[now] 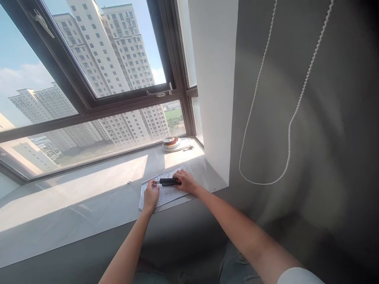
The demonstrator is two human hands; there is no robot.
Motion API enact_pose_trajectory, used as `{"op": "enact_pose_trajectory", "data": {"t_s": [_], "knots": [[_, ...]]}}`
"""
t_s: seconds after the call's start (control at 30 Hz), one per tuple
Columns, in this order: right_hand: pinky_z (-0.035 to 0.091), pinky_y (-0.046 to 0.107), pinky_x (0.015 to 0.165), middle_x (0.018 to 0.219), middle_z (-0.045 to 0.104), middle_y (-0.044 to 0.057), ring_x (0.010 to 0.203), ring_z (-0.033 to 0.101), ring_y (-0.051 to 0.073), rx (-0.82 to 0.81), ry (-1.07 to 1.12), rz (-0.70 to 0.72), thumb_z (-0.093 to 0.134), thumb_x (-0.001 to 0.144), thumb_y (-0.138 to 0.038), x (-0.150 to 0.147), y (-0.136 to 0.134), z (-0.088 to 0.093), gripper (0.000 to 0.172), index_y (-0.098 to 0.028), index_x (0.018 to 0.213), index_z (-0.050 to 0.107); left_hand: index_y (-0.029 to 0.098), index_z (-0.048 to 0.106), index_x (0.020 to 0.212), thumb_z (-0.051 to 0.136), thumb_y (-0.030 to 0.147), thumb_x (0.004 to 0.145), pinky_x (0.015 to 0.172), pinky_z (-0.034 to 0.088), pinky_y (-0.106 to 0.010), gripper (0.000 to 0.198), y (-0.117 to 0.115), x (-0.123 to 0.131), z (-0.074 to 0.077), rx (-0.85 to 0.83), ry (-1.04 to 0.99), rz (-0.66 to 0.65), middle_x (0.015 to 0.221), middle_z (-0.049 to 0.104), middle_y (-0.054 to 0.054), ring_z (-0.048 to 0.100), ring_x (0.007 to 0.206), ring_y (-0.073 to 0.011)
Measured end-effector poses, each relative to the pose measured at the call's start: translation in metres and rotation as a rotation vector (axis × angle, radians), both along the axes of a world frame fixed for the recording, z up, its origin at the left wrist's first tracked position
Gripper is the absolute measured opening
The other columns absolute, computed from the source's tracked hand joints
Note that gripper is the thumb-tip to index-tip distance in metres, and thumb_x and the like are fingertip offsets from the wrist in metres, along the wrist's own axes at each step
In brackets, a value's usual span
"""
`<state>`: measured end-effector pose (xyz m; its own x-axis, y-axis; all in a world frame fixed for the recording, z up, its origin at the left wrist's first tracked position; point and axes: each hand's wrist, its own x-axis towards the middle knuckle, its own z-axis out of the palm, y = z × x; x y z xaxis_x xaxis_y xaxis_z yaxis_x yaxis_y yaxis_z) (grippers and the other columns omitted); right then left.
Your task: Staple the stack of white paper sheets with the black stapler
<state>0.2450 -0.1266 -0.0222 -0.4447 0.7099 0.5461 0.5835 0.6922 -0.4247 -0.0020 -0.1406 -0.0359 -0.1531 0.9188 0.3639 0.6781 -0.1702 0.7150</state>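
Observation:
My right hand [187, 181] is closed around the right end of a black stapler [168, 181] that shows a small red patch near my fingers. At its left end, the fingers of my left hand [151, 196] are pinched together; a thin bright bit shows between them and the stapler, too small to make out. Beneath both hands lie sheets of paper [168, 196] with lines of dark writing, flat on the window sill [97, 203]. The stapler is held level over the sheets, and I cannot tell whether it touches them.
A stack of round, plate-like pieces [171, 144] sits in the sill's far corner, with small dark items [188, 148] beside it. The framed window [130, 98] rises behind. A beaded blind cord [288, 146] hangs along the grey wall at right.

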Motion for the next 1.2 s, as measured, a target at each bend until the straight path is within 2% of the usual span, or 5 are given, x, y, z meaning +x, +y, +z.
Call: {"op": "enact_pose_trajectory", "data": {"t_s": [0.4, 0.57, 0.8, 1.0, 1.2], "knots": [[0.049, 0.037, 0.087, 0.115, 0.06, 0.01, 0.106, 0.052, 0.024, 0.103, -0.119, 0.062, 0.071, 0.091, -0.019, 0.0, -0.004, 0.002, 0.027, -0.02, 0.118, 0.067, 0.016, 0.059, 0.128, 0.061, 0.031, 0.089, 0.094, 0.055, -0.043, 0.042, -0.014, 0.008, 0.017, -0.054, 0.003, 0.021, 0.127, 0.07, -0.019, 0.07, 0.11, -0.0296], [0.047, 0.038, 0.09, 0.119, 0.059, 0.011, 0.109, 0.049, 0.026, 0.252, -0.251, 0.012, 0.064, 0.092, -0.01, -0.001, -0.01, 0.005, 0.035, -0.019, 0.126, 0.064, 0.017, 0.06, 0.123, 0.063, 0.035, 0.087, 0.09, 0.056, -0.042, 0.041, -0.014, 0.008, 0.016, -0.034, -0.019, 0.004, 0.121, 0.072, -0.017, 0.072, 0.105, -0.0296], [0.044, 0.04, 0.093, 0.123, 0.059, 0.013, 0.108, 0.049, 0.026, 0.444, -0.356, -0.02, 0.047, 0.102, -0.013, -0.003, -0.02, 0.005, 0.035, -0.02, 0.134, 0.06, 0.018, 0.057, 0.124, 0.066, 0.047, 0.086, 0.086, 0.057, -0.042, 0.048, -0.014, 0.008, 0.015, -0.034, -0.101, -0.039, 0.108, 0.075, -0.015, 0.073, 0.102, -0.0309], [0.044, 0.043, 0.095, 0.124, 0.059, 0.013, 0.112, 0.051, 0.027, 0.428, -0.374, 0.061, 0.046, 0.103, -0.012, -0.003, -0.021, 0.004, 0.039, -0.024, 0.137, 0.06, 0.017, 0.059, 0.119, 0.067, 0.049, 0.086, 0.086, 0.057, -0.045, 0.046, -0.01, 0.008, 0.012, -0.038, -0.138, -0.016, 0.097, 0.077, -0.014, 0.075, 0.095, -0.032], [0.044, 0.043, 0.094, 0.125, 0.06, 0.015, 0.11, 0.052, 0.027, 0.434, -0.369, 0.097, 0.045, 0.103, -0.011, -0.004, -0.02, 0.001, 0.039, -0.022, 0.138, 0.058, 0.015, 0.06, 0.121, 0.067, 0.053, 0.087, 0.087, 0.056, -0.044, 0.052, -0.009, 0.006, 0.009, -0.059, -0.159, -0.017, 0.101, 0.078, -0.016, 0.075, 0.097, -0.0325]]}}
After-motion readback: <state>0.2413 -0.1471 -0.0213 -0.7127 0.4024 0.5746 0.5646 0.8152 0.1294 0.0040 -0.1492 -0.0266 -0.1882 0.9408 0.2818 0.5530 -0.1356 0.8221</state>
